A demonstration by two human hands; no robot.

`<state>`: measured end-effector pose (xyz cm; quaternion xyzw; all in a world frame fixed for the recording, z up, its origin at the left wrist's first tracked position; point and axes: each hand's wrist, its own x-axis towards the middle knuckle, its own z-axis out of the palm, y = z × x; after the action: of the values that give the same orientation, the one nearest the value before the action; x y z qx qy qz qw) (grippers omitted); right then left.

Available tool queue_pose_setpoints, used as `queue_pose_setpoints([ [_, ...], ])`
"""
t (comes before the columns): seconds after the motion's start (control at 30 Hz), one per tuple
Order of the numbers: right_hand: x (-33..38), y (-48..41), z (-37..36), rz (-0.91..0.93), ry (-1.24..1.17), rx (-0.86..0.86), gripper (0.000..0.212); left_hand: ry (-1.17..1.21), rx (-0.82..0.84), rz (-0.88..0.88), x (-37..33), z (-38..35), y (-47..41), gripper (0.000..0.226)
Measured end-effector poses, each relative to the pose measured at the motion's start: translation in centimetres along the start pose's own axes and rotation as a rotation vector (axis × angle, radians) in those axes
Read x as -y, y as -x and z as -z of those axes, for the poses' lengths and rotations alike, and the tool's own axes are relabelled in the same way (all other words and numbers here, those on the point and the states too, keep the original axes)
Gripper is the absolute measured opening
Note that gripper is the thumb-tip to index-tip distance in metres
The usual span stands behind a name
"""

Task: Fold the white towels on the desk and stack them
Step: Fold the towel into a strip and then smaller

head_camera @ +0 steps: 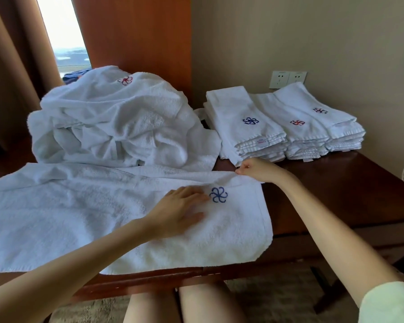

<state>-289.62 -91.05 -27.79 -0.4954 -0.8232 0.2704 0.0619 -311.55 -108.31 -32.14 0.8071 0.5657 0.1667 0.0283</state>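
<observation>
1. White terry towel with a blue flower emblem (107, 213) lay spread across the lower left of the frame on the dark wooden desk (336, 187).
2. Left hand (180, 206) pressed it, fingers straight.
3. Right hand (254, 170) pinched its far right corner (centre-right).
4. Folded white towel stacks (285, 127) sat upper right.

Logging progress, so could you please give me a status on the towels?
Left hand flat on spread towel. Right hand pinches its far edge. Unfolded pile close behind.

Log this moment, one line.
left hand flat on spread towel | right hand pinching its far edge | unfolded pile behind | folded stacks at right
</observation>
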Motion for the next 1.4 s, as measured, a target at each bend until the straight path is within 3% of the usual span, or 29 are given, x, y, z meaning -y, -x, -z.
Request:
queue_pose_setpoints([
  [0.1, 0.4, 0.8, -0.9, 0.051, 0.178, -0.247, 0.011, -0.006, 0.014, -0.041, -0.3, -0.5, -0.5, 0.049],
  [0.17, 1.1, 1.6, -1.6, 0.196, 0.122, -0.359, 0.015, 0.058, 0.009, -0.025, -0.6, -0.4, -1.2, 0.051],
  [0.27, 2.1, 3.3, -3.1, 0.336, -0.035, -0.192, 0.035, 0.046, -0.017, 0.015, -0.4, -0.6, -2.0, 0.06],
  [0.37, 1.0, 3.8, -5.5, 0.324, 0.149, -0.154, 0.058, -0.139, -0.007, 0.019, 0.0, -1.1, -3.1, 0.066],
  [0.57, -1.5, 1.1, -6.3, 0.246, 0.13, -0.453, 0.038, -0.228, 0.176, 0.148, 0.7, -2.3, -6.4, 0.07],
  [0.8, -2.6, -1.2, -4.3, 0.197, 0.251, -0.641, 0.032, -0.209, 0.1, 0.242, 1.9, -3.6, -8.9, 0.067],
  [1.0, -1.5, -1.0, -4.1, 0.393, 0.42, -0.894, 0.031, -0.207, 0.02, 0.298, 1.8, -4.3, -9.6, 0.07],
  [1.1, -0.2, -0.7, -5.0, 0.435, 0.38, -0.907, 0.028, -0.237, 0.024, 0.306, 1.4, -4.3, -10.1, 0.07],
  [1.27, 0.1, -0.3, -5.5, 0.275, 0.122, -0.82, 0.013, -0.186, 0.019, 0.301, 1.4, -4.3, -10.3, 0.071],
  [1.33, -0.7, -0.2, -5.0, 0.21, 0.02, -0.818, 0.009, -0.037, -0.109, 0.29, 1.8, -3.9, -10.0, 0.07],
  [1.4, -1.3, -0.3, -4.6, 0.166, -0.179, -0.772, 0.01, 0.023, -0.353, 0.236, 2.2, -3.1, -9.9, 0.063],
])
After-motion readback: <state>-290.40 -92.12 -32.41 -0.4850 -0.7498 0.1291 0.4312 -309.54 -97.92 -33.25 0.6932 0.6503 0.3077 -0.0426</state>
